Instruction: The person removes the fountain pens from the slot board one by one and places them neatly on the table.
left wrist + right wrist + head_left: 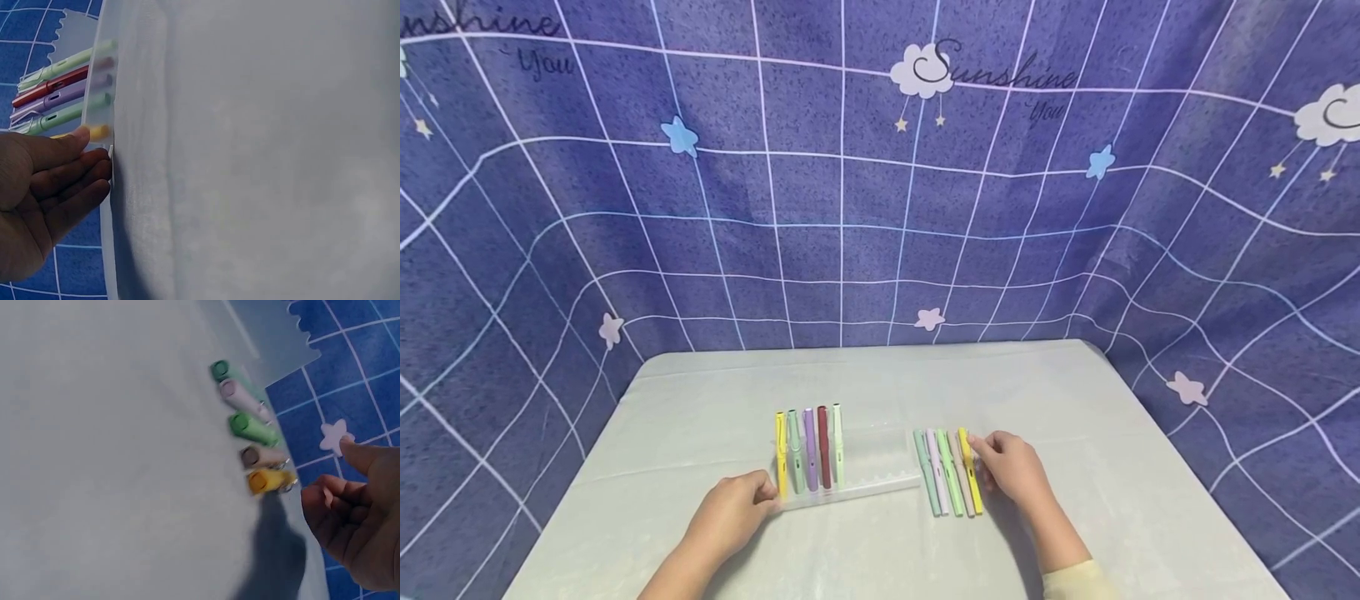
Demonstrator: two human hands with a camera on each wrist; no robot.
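Observation:
A clear plastic pen rack (883, 483) lies on the table with several pens upright-slanted in its left slots: yellow (782, 467), sage green (796, 462), purple (811, 458), dark red (824, 450) and pale green (838, 458). My left hand (733, 510) pinches the rack's near left corner between thumb and fingers, beside the yellow pen. Right of the rack lies a row of pens: teal (927, 475), lilac (937, 475), bright green (950, 475), beige (962, 479) and yellow (972, 479). My right hand (1013, 468) is beside that last yellow pen, thumb and forefinger parted in the right wrist view.
The pale cloth-covered table (850, 558) ends at a blue grid-patterned curtain (805, 192) behind and at both sides. Notches run along the rack's front strip, right of its pens.

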